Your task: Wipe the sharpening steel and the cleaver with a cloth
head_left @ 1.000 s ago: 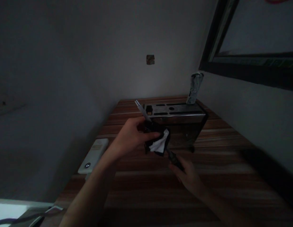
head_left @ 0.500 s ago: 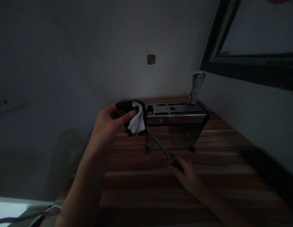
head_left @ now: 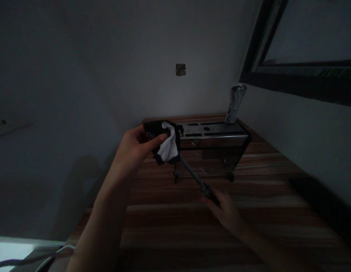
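Plainly, we have both hands busy at one slim tool (head_left: pixel 192 173), held aslant above the wood-grained tabletop (head_left: pixel 164 219). Our right hand (head_left: pixel 225 207) is wrapped around its dark handle (head_left: pixel 213 197), low and towards the right, while the grey shaft slopes up and leftwards. Our left hand (head_left: pixel 134 147) grasps a bunched black-and-white cloth (head_left: pixel 170 145), the thumb pressed on its near face; most of the fingers are hidden behind it. We see the shaft meet the cloth's lower right edge, and its far end is out of sight there, so we cannot tell how far it reaches.

Just beyond the cloth we have a low metal stand (head_left: pixel 218 130) with a slotted top, and a grey, crumpled-looking upright object (head_left: pixel 235 104) rises at its right end. A small square recess (head_left: pixel 180 70) marks the wall (head_left: pixel 121 56) behind. To our right a long dark object (head_left: pixel 320 204) lies beneath the dark frame (head_left: pixel 294 88); a cable (head_left: pixel 30 260) runs at lower left.
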A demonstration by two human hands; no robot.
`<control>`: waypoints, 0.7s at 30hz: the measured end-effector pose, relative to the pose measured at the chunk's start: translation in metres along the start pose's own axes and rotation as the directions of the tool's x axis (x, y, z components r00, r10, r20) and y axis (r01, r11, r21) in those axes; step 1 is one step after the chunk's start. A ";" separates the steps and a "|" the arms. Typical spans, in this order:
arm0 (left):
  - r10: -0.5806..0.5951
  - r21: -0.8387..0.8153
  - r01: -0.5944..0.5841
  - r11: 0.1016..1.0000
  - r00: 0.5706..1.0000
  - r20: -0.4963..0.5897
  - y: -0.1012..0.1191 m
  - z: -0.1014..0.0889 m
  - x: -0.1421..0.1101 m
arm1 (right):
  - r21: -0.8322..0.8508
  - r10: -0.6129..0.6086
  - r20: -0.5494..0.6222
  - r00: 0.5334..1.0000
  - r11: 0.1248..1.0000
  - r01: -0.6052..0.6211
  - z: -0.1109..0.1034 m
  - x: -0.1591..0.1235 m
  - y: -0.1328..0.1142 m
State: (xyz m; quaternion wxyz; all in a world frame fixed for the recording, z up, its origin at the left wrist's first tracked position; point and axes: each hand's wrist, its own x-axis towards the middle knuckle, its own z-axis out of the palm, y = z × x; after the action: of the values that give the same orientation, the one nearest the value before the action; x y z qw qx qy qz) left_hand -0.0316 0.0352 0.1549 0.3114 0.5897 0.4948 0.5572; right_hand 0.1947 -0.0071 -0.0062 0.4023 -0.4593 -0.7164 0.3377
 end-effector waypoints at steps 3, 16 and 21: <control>-0.014 0.036 0.012 0.999 0.997 0.073 0.002 0.005 -0.002 | 0.017 0.004 -0.001 1.000 1.000 -0.004 0.000 0.000 -0.001; -0.079 0.112 0.030 0.993 0.884 0.461 -0.005 0.033 -0.009 | 0.082 0.076 -0.010 0.997 0.994 -0.075 -0.003 0.000 -0.010; -0.139 0.220 0.027 0.975 0.847 0.512 -0.011 0.045 -0.015 | 0.080 0.039 -0.050 0.998 0.996 -0.035 -0.003 0.001 -0.010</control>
State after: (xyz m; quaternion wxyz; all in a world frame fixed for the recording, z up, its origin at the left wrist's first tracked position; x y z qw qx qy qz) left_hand 0.0113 0.0330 0.1314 0.3962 0.7260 0.4708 0.3071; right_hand 0.1935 -0.0096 0.0044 0.4323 -0.4646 -0.6832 0.3613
